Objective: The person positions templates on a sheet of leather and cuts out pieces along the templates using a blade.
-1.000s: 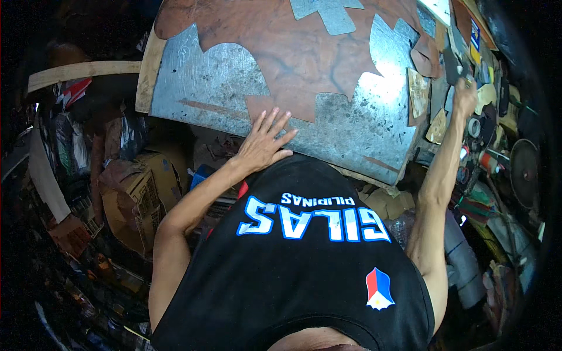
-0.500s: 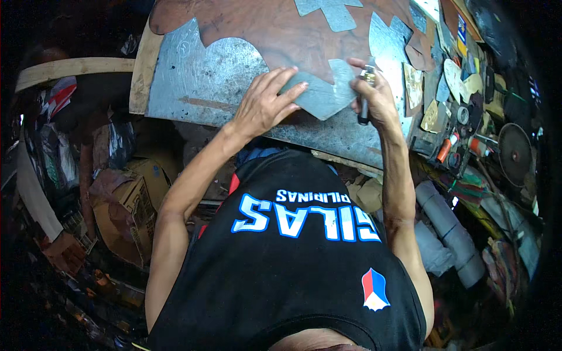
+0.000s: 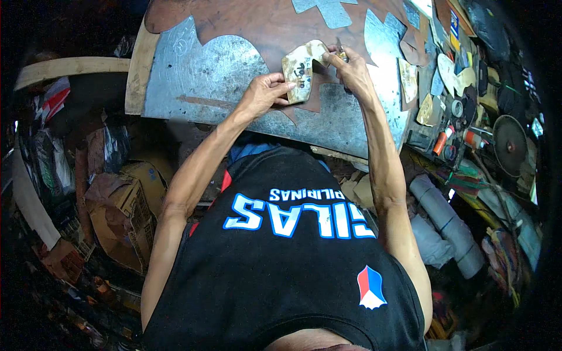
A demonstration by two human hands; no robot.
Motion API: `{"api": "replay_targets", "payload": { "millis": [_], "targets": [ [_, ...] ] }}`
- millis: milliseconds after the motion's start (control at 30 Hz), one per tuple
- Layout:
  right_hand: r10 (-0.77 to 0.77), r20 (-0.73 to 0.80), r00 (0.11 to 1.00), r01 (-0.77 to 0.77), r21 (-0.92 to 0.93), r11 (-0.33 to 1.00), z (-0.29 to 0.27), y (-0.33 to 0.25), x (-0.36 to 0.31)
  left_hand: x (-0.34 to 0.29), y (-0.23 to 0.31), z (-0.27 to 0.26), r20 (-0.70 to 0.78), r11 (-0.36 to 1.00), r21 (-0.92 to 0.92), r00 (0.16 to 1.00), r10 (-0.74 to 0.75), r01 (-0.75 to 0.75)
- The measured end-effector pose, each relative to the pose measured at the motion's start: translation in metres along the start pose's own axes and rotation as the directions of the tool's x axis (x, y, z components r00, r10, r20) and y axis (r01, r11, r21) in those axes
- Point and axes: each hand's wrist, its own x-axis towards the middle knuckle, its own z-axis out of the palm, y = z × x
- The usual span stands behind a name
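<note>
Both my hands hold a flat, stained cream template (image 3: 297, 67) with dark handwriting, raised over the worktable. It is bent in outline, with a notch on its right side. My left hand (image 3: 264, 95) pinches its lower left edge between thumb and fingers. At its upper right end, my right hand (image 3: 354, 75) grips it with thumb and forefinger. A dark pen-like tool (image 3: 341, 55) with a yellowish band is also in my right hand, partly covered by the fingers. Beneath lies a brown leather sheet (image 3: 246, 23) with an irregular cut edge, on a metal-topped table (image 3: 196, 73).
Grey cut-out templates (image 3: 333, 14) lie on the leather. More templates (image 3: 448, 75), a tape roll (image 3: 457, 108) and an orange-and-white tube (image 3: 443, 140) crowd the right side. A round disc (image 3: 510, 145) stands beyond them. Cardboard boxes (image 3: 120, 216) sit lower left, grey rolls (image 3: 448, 225) lower right.
The template showed a plain grey face before; now a stained, written face shows, apparently turned over. My hands have lifted it slightly and shifted a little left, the right hand now gripping its end.
</note>
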Motion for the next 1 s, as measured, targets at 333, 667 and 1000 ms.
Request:
{"api": "replay_targets", "payload": {
  "millis": [333, 667, 1000],
  "targets": [
    [-0.045, 0.255, 0.966, 0.102, -0.214, 0.971, 0.014, 0.016, 0.058, -0.024, -0.002, -0.017, -0.146, 0.667, 0.745, 0.975, 0.165, -0.001],
    [0.174, 0.236, 0.956, -0.274, 0.509, 0.816, 0.023, 0.038, -0.024, -0.033, 0.007, -0.024, -0.373, 0.725, 0.685, 0.821, 0.432, -0.07],
    [0.366, 0.244, 0.898, -0.416, 0.739, 0.53, 0.093, 0.048, -0.096, -0.005, 0.008, -0.037, 0.057, 0.249, 0.932, 0.785, 0.617, -0.264]
  ]
}}
